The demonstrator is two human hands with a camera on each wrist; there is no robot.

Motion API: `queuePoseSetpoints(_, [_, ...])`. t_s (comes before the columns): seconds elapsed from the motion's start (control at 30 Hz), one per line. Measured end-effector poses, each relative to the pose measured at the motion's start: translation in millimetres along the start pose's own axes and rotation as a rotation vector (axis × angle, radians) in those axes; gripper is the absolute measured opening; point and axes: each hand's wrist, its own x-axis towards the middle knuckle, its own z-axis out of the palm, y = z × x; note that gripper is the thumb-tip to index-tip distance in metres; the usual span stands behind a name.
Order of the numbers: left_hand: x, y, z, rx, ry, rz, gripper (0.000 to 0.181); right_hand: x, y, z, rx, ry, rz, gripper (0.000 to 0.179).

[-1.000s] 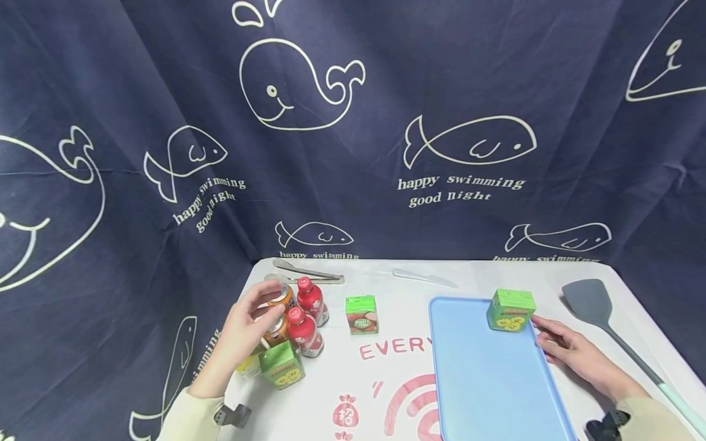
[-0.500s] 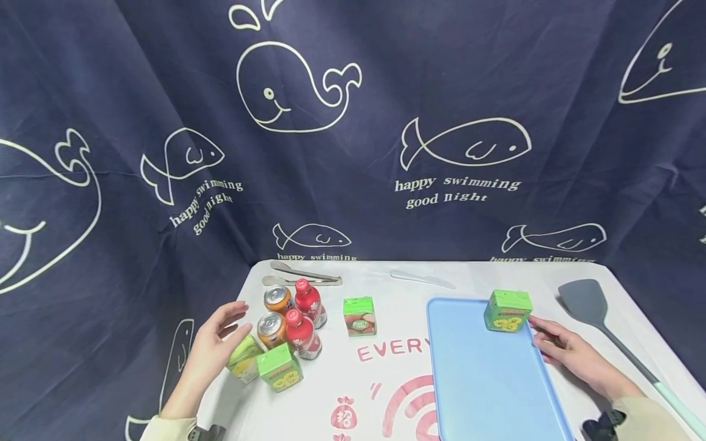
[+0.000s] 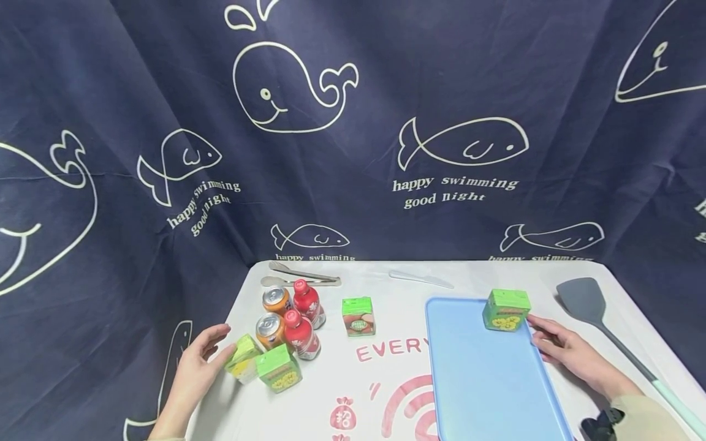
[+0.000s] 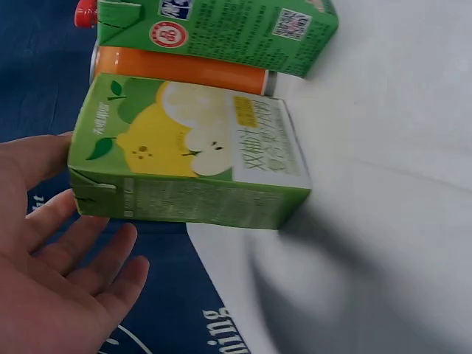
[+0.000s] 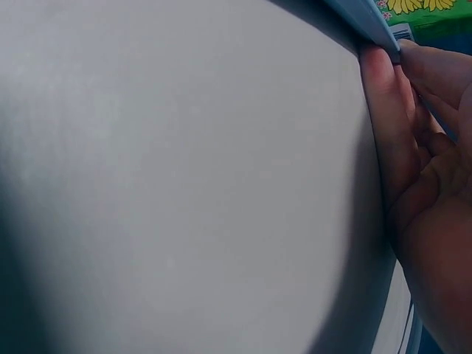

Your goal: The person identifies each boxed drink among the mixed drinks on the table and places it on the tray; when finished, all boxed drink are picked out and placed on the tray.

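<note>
A green-and-yellow juice box (image 4: 184,140) with a lemon picture stands at the left end of a drink cluster. My left hand (image 3: 193,367) is around its top end, fingers spread and loosely bent. Beside it are another green juice box (image 3: 279,369), two orange cans (image 3: 270,329) and two red-capped bottles (image 3: 301,335). At the right, my right hand (image 3: 573,355) pinches the right rim of a blue tray (image 3: 485,380) between thumb and finger. A green box with yellow flowers (image 3: 506,310) stands on the tray's far right corner, close to those fingertips.
A green-topped carton (image 3: 358,316) stands between the cluster and the tray. Metal tongs (image 3: 300,280) and a clear plastic knife (image 3: 421,280) lie at the back. A grey spatula (image 3: 586,300) lies right of the tray. A dark blue curtain (image 3: 353,153) hangs behind the white table.
My left hand has moved left and toward me, from above the orange cans to the lemon juice box. The right hand stays at the tray's rim. The view has shifted slightly.
</note>
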Motion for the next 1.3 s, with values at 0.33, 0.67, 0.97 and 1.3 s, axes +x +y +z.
queuePoseSetpoints(0.33, [-10.8,-12.8,5.5,-0.098,0.025,-0.095,0.047,-0.8,4.1,0.2,0.018,-0.012,-0.011,0.068])
queuePoseSetpoints(0.67, [-20.4,-15.9,5.5,-0.108,0.038,-0.164,0.048,-0.7,2.2,0.3,0.022,-0.012,-0.008,0.069])
queuePoseSetpoints(0.97, [-30.0,-21.6,9.8,-0.194,0.024,-0.126,0.047,0.0,2.7,-0.3,0.013,-0.012,-0.016,0.068])
queuePoseSetpoints(1.3, [-33.1,-22.6,16.8,-0.236,0.024,-0.184,0.05,-0.7,3.8,-1.1,0.043,-0.022,-0.035,0.065])
